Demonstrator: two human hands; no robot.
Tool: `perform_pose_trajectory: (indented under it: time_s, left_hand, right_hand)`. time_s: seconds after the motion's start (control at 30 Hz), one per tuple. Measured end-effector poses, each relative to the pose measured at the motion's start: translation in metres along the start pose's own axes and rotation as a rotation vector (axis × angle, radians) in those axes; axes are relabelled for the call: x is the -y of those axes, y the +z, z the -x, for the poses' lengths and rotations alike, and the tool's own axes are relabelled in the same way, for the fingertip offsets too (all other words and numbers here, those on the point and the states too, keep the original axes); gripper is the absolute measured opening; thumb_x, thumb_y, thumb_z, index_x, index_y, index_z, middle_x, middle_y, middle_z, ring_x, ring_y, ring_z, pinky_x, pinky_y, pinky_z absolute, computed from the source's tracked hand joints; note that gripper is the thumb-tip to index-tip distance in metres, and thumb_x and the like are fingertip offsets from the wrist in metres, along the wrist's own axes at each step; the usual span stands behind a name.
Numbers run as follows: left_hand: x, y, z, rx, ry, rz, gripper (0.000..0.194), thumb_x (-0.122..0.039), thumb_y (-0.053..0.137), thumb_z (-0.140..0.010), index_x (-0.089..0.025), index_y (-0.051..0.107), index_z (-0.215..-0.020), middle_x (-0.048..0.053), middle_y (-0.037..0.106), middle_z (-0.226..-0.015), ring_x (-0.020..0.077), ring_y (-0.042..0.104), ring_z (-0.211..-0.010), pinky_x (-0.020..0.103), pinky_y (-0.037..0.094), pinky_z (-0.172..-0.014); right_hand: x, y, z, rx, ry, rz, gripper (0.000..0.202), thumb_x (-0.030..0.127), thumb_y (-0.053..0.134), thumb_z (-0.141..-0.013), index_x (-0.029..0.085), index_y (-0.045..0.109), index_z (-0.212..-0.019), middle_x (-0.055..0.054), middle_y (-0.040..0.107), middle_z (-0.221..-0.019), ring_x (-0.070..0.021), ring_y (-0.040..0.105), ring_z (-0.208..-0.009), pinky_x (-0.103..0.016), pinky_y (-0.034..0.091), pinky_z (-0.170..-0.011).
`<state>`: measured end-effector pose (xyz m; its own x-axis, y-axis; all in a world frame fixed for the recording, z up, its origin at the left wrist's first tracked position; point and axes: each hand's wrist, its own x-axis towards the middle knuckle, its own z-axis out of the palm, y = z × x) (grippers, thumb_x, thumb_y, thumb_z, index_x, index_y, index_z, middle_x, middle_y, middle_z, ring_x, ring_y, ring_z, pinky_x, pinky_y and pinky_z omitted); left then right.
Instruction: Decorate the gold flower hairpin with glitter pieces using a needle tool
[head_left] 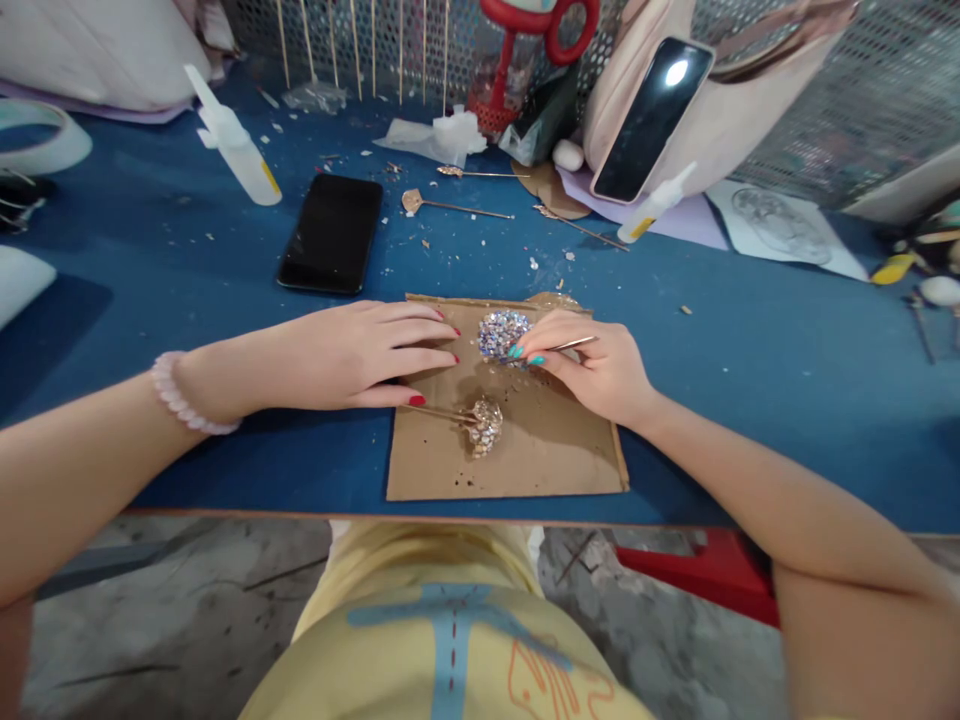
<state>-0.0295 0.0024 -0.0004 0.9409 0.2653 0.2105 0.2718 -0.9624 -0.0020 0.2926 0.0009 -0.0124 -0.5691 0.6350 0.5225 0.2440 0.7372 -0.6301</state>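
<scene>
A person seated at a blue table [750, 330] works over a sheet of cardboard [540, 450]. The right hand [600, 370], its fingers curled in, pinches a thin metal stick [574, 344] between thumb and forefinger, with the fingertips at the edge of a heap of sequins [501, 333] that glitters silver, blue and violet near the top of the sheet. The left hand [352, 355] lies flat and open, palm down, with its fingers stretched across the left edge of the cardboard; it grips nothing. Just below its thumb lies a hairpin [480, 423] whose gold shaft points left and whose rounded head is already crusted with sequins; whether the thumb touches the shaft cannot be told. A bead bracelet [180, 398] circles the left wrist.

Beyond the cardboard, a dark phone [331, 233] lies face up, with a glue bottle [236, 145] on its side to its left. Two bare pins [450, 206] with flat heads lie further back, near a second bottle [656, 203] and a pink bag [720, 110] against which another phone [651, 118] leans. Scraps and flecks dot the table.
</scene>
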Motion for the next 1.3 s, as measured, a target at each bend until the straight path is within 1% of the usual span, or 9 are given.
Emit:
perform_pose_trajectory:
  time_s: [0.13, 0.43, 0.53, 0.63, 0.73, 0.87, 0.97, 1.1, 1.3]
  left_hand:
    - [0.0004, -0.0005, 0.0003, -0.002, 0.0, 0.001, 0.053, -0.045, 0.037, -0.11, -0.011, 0.061, -0.142, 0.022, 0.059, -0.149, 0.0356, 0.055, -0.142, 0.051, 0.049, -0.118]
    - [0.0007, -0.0004, 0.0008, 0.017, -0.025, 0.027, 0.053, -0.048, 0.036, -0.11, -0.015, 0.061, -0.143, 0.019, 0.059, -0.151, 0.033, 0.053, -0.144, 0.048, 0.046, -0.122]
    - [0.0001, -0.0013, 0.0002, 0.012, -0.033, 0.063, 0.051, -0.047, 0.039, -0.109, -0.016, 0.062, -0.142, 0.019, 0.058, -0.151, 0.0324, 0.052, -0.145, 0.047, 0.044, -0.124]
    - [-0.0005, -0.0017, 0.0002, 0.002, -0.032, 0.084, 0.05, -0.046, 0.042, -0.108, -0.015, 0.062, -0.142, 0.02, 0.058, -0.151, 0.0333, 0.053, -0.145, 0.049, 0.044, -0.123]
    - [-0.0004, -0.0015, 0.0011, 0.018, -0.035, 0.064, 0.051, -0.046, 0.04, -0.109, -0.015, 0.062, -0.143, 0.02, 0.057, -0.152, 0.0333, 0.052, -0.145, 0.05, 0.045, -0.123]
    - [0.0004, -0.0007, 0.0021, 0.045, -0.046, 0.047, 0.051, -0.048, 0.039, -0.109, -0.019, 0.06, -0.145, 0.018, 0.057, -0.153, 0.0314, 0.049, -0.148, 0.048, 0.043, -0.124]
    - [0.0009, 0.0001, 0.0022, 0.036, -0.046, 0.051, 0.051, -0.048, 0.039, -0.109, -0.019, 0.059, -0.145, 0.018, 0.057, -0.152, 0.0313, 0.049, -0.147, 0.048, 0.043, -0.124]
    - [0.0008, 0.0005, 0.0017, 0.008, -0.039, 0.073, 0.05, -0.048, 0.04, -0.109, -0.018, 0.061, -0.143, 0.018, 0.058, -0.152, 0.0317, 0.051, -0.146, 0.048, 0.044, -0.123]
    - [0.0005, 0.0001, 0.0009, 0.017, -0.058, 0.092, 0.05, -0.049, 0.043, -0.108, -0.019, 0.062, -0.143, 0.017, 0.057, -0.153, 0.0314, 0.05, -0.147, 0.047, 0.043, -0.125]
  right_hand:
    - [0.0004, -0.0003, -0.0003, 0.003, -0.006, -0.005, 0.01, 0.028, 0.07, -0.098, 0.026, 0.08, -0.097, -0.002, 0.082, -0.093, -0.0163, 0.075, -0.087, -0.032, 0.059, -0.08]
    - [0.0006, 0.0003, -0.001, 0.008, -0.009, -0.029, 0.01, 0.028, 0.07, -0.098, 0.027, 0.08, -0.096, -0.001, 0.081, -0.091, -0.0164, 0.074, -0.087, -0.032, 0.058, -0.08]
    - [0.0006, 0.0004, -0.001, 0.008, -0.009, -0.021, 0.01, 0.028, 0.07, -0.098, 0.027, 0.08, -0.096, -0.001, 0.081, -0.091, -0.0165, 0.075, -0.087, -0.032, 0.058, -0.08]
    - [0.0011, 0.0002, -0.0009, 0.012, 0.009, -0.015, 0.012, 0.031, 0.069, -0.098, 0.027, 0.08, -0.095, -0.001, 0.082, -0.091, -0.0168, 0.075, -0.087, -0.033, 0.059, -0.081]
    - [0.0012, 0.0003, -0.0008, 0.01, 0.013, -0.018, 0.013, 0.032, 0.069, -0.099, 0.027, 0.08, -0.094, -0.001, 0.082, -0.09, -0.017, 0.075, -0.087, -0.034, 0.059, -0.081]
    - [0.0006, 0.0007, -0.0007, -0.005, -0.006, -0.023, 0.011, 0.031, 0.07, -0.098, 0.027, 0.08, -0.094, -0.001, 0.082, -0.09, -0.017, 0.076, -0.087, -0.033, 0.059, -0.082]
    - [0.0009, 0.0006, -0.001, -0.003, -0.02, -0.015, 0.01, 0.029, 0.07, -0.098, 0.026, 0.08, -0.094, -0.002, 0.082, -0.091, -0.0167, 0.076, -0.087, -0.033, 0.059, -0.082]
    - [0.0023, 0.0005, -0.0014, 0.012, -0.004, -0.008, 0.012, 0.031, 0.069, -0.098, 0.026, 0.08, -0.093, -0.002, 0.082, -0.091, -0.0169, 0.076, -0.087, -0.034, 0.06, -0.082]
    - [0.0019, 0.0009, -0.0012, 0.007, -0.015, -0.02, 0.01, 0.029, 0.07, -0.098, 0.026, 0.079, -0.094, -0.001, 0.082, -0.09, -0.0163, 0.076, -0.086, -0.033, 0.06, -0.081]
